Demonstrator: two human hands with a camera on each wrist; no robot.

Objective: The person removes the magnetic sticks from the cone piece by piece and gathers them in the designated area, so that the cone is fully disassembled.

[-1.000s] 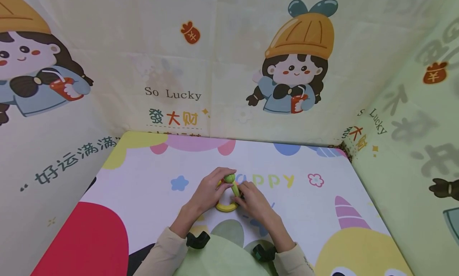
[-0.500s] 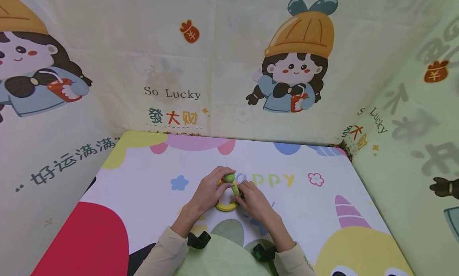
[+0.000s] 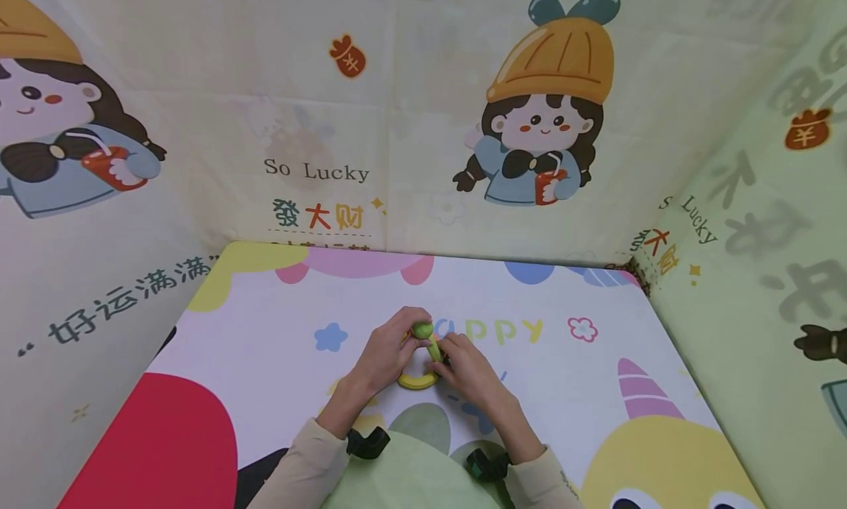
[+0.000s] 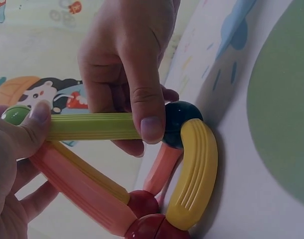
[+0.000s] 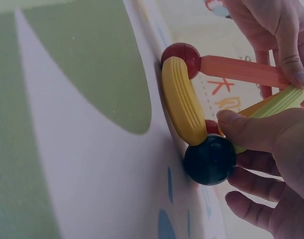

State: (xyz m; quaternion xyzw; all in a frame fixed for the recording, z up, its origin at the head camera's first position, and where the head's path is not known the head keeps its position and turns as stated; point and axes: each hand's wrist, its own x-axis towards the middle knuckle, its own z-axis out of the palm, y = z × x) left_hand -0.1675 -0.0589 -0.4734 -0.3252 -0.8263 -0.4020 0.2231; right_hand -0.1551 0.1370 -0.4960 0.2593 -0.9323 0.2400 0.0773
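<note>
Both hands are on a frame of magnetic building rods and balls, standing on the table. At its top, my left hand [image 3: 384, 351] grips the green ball [image 3: 422, 330], where the straight green rod [image 4: 92, 126] and the pink rod [image 4: 82, 189] come together. My right hand [image 3: 471, 367] pinches the green rod's lower end, thumb right by the dark blue-green ball [image 5: 210, 160]. From that ball a curved yellow rod [image 5: 182, 102] runs along the table to a red ball [image 4: 157, 229]. An orange-yellow rod and a second red ball lie behind, partly hidden.
The tabletop [image 3: 278, 347] carries a printed cartoon pattern. Printed cloth walls [image 3: 423, 126] enclose it at the back and both sides. Black wrist mounts [image 3: 367, 443] sit at both sleeves [image 3: 301, 461].
The head view has shifted slightly. Both hands keep their hold on the rod frame, with no clear movement of its parts.
</note>
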